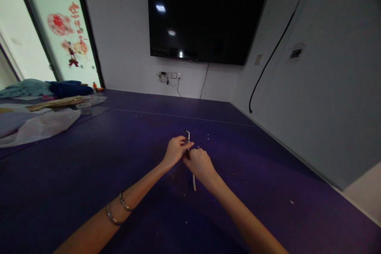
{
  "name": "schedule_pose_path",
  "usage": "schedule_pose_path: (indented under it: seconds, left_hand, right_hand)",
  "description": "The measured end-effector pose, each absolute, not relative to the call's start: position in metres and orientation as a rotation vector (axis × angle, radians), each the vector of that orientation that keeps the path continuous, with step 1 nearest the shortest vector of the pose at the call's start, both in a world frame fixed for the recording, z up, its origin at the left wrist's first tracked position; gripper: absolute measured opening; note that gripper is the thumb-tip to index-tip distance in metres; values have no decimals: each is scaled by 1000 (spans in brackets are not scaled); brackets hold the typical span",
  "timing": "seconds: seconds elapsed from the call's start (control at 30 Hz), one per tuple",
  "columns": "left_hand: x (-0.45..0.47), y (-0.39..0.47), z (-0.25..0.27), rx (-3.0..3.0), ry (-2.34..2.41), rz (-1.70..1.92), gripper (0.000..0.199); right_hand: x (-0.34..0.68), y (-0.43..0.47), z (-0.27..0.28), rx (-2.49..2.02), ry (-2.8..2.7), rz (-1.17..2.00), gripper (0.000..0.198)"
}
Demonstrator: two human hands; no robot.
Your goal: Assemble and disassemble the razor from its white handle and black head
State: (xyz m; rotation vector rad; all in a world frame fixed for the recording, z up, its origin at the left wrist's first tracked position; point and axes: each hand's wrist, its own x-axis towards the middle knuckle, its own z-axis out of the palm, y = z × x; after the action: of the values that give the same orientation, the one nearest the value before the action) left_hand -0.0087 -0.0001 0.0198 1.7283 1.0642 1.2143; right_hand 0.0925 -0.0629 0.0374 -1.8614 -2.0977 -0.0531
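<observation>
Over the purple table, both hands meet around a slim item with a bent, shiny metal tip [187, 134] and a dark section below it. My left hand [175, 151] pinches its upper part between thumb and fingers. Just beneath, my right hand [202, 164] is closed around the lower part, with its fingers curled and partly hidden. A thin white tube-like piece [194, 183] sticks out below my right hand. Whether it joins the metal-tipped item cannot be seen, since the hand covers that stretch. The item's exact kind is too small to make out.
The purple tabletop [119, 158] bears several small white specks. Crumpled clear plastic [50, 125] and folded blue cloth [70, 88] lie at the left. Beyond are a wall-mounted television [205, 24] and sockets [174, 76]. A black cable [272, 53] hangs along the right wall.
</observation>
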Motion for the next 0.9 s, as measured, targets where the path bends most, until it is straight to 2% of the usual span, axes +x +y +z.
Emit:
schedule_pose_path:
  seconds: [0.13,0.23,0.33,0.47,0.7,0.9]
  left_hand:
    - [-15,12,17,1829,1118,1111,37]
    - [-28,25,21,1768,1227,967,46]
    - [-44,36,30,1663,1296,833,40]
    - [-59,41,42,1599,1318,846,34]
    - [-65,47,44,1546,1307,873,34]
    - [-66,51,36,1554,1308,875,33]
  right_hand:
    - [101,-56,34,-1827,-2078,86,25]
    - [109,-48,24,-1799,-2059,380,28]
    - [113,-42,11,-1785,-2037,707,31]
    - [114,-35,-2,-1840,-1997,1006,31]
    - [116,-33,-6,-1847,-2029,999,30]
    - [114,-35,-9,-1816,-2097,801,25]
